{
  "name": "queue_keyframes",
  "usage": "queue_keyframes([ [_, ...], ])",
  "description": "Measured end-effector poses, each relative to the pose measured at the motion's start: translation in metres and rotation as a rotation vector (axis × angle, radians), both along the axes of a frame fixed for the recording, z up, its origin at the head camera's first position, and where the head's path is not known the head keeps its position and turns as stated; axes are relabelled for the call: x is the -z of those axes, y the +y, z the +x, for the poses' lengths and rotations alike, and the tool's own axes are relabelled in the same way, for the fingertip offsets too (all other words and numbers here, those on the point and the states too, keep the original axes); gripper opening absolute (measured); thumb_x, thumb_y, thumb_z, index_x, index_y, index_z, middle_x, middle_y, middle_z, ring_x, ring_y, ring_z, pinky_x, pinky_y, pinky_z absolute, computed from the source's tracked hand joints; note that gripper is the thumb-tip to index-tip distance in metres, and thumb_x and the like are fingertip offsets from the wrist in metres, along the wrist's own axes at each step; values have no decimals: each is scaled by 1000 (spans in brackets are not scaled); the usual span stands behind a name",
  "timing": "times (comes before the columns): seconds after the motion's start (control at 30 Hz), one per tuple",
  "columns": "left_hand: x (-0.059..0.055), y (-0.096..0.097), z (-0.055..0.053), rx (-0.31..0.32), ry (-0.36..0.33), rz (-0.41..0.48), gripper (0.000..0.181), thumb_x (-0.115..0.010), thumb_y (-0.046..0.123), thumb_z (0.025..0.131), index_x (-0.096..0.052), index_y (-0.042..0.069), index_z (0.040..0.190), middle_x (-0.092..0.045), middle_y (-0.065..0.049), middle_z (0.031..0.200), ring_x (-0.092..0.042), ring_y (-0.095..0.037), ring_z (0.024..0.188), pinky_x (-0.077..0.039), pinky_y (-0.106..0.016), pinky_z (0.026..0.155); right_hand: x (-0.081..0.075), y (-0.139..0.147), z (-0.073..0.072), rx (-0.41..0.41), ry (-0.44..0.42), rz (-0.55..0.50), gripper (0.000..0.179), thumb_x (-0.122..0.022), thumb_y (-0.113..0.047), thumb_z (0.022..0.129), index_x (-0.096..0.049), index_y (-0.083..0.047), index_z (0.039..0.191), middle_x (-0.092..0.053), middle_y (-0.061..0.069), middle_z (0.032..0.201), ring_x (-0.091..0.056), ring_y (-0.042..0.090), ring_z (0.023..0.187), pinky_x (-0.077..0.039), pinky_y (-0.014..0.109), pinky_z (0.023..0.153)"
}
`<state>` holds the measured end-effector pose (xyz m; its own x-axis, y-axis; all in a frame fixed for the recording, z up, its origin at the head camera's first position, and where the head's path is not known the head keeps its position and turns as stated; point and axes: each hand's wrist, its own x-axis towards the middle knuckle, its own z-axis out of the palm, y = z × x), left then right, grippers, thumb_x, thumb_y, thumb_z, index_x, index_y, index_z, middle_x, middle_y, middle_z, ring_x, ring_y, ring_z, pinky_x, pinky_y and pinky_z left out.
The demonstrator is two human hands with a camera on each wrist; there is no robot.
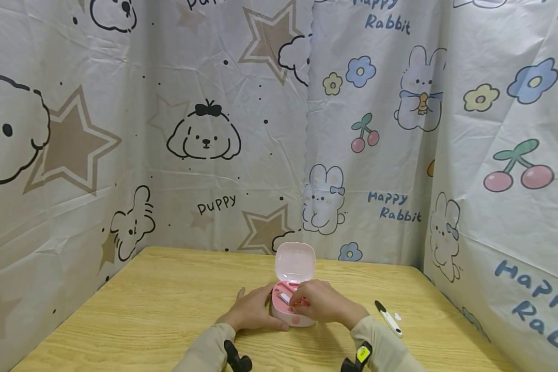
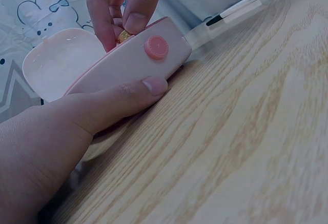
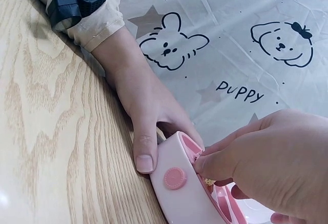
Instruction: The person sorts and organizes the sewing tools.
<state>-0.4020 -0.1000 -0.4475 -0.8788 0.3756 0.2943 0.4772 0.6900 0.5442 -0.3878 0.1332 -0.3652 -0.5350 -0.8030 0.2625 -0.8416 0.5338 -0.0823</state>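
Observation:
A small pink-and-white case (image 1: 284, 316) stands on the table with its pale lid (image 1: 295, 262) raised at the back. My left hand (image 1: 256, 311) grips its left side, the thumb lying along the front near a round pink button (image 2: 156, 47). Over the case's right part, my right hand (image 1: 326, 302) reaches in from above. Its thumb and fingers pinch a small gold piece (image 2: 123, 36), largely covered by the fingertips, so its kind cannot be told. Left of those fingers, a slim white item (image 1: 284, 297) lies in the pink interior.
To the right on the wooden table (image 1: 181, 284) lies a slim black-and-white pen-shaped tool (image 1: 388, 319), with a small white piece (image 1: 397, 316) beside it. Printed fabric (image 1: 204, 206) hangs at the back and both sides.

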Motion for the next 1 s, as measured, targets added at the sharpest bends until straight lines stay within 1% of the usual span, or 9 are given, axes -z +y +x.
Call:
queue_keyframes([
  [0.3, -1, 0, 0, 12, -7, 9, 111, -83, 75, 67, -43, 27, 159, -51, 4, 154, -46, -25, 142, -5, -82, 108, 0, 0, 2, -16, 35, -9, 11, -81, -8, 87, -82, -16, 95, -71, -11, 91, -64, 6, 85, -54, 30, 76],
  [0.4, 0, 0, 0, 18, -5, 12, 111, -82, 75, 66, -43, 27, 159, -51, 4, 153, -46, -25, 141, -5, -82, 108, -1, -1, 3, -20, 33, -13, 12, -81, -7, 87, -82, -15, 95, -71, -10, 91, -64, 6, 85, -54, 30, 75],
  [0.57, 2, -1, -2, 7, 4, 2, 111, -81, 78, 66, -43, 29, 158, -51, 5, 153, -46, -23, 141, -6, -82, 108, -2, -2, 4, -18, 23, -10, 12, -81, -6, 87, -82, -15, 95, -71, -10, 91, -64, 7, 85, -54, 30, 74],
  [0.7, 3, -1, -3, 10, 3, 3, 112, -81, 78, 65, -43, 30, 158, -51, 6, 153, -46, -23, 141, -5, -82, 108, -2, -1, 3, -11, 15, -7, 12, -80, -7, 88, -82, -15, 96, -71, -11, 92, -64, 7, 85, -54, 30, 75],
  [0.87, 2, -1, -3, 18, -1, 9, 111, -82, 77, 66, -42, 29, 159, -51, 5, 153, -46, -24, 141, -5, -82, 108, -1, -1, 2, 4, -2, -2, 11, -80, -9, 89, -82, -15, 97, -71, -11, 93, -64, 7, 87, -54, 31, 76],
  [1.0, 1, -1, -2, 26, 1, 7, 111, -82, 76, 67, -41, 28, 159, -51, 5, 153, -46, -24, 141, -7, -82, 107, 0, 0, 2, -1, 9, 1, 10, -80, -9, 89, -82, -16, 96, -71, -11, 92, -64, 6, 87, -54, 31, 77],
])
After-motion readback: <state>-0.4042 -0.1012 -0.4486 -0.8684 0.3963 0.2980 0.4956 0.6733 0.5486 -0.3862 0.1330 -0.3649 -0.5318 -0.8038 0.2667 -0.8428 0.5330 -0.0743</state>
